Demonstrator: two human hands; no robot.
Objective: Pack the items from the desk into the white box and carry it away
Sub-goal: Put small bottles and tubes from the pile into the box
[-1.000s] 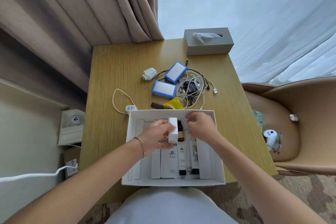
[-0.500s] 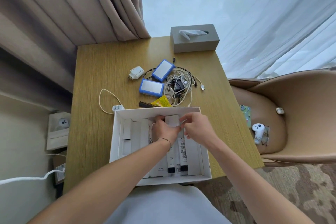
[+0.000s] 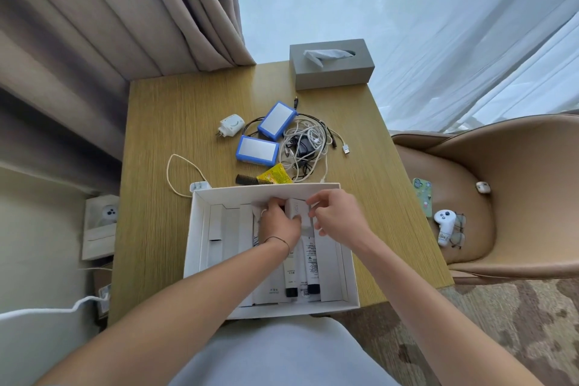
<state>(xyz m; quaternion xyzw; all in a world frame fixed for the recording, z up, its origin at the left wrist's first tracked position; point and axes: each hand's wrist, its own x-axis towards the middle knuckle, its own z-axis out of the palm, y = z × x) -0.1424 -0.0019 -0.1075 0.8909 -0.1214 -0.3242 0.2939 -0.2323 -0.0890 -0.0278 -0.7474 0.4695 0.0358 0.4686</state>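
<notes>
The white box lies open at the desk's near edge, with white tubes and cartons inside. My left hand grips a small white carton at the box's far wall. My right hand hovers just right of that carton, fingers spread and touching its edge. Beyond the box on the desk lie two blue-framed packs, a white plug adapter, a tangle of cables, a black comb, a yellow sachet and a white charger with cord.
A grey tissue box stands at the desk's far edge by the curtains. A tan armchair to the right holds a phone, a white controller and glasses. A low shelf with cartons sits on the left.
The small white carton has moved from upright above the box's middle down to the far wall, laid flatter. Both hands followed it there. The view shifted slightly.
</notes>
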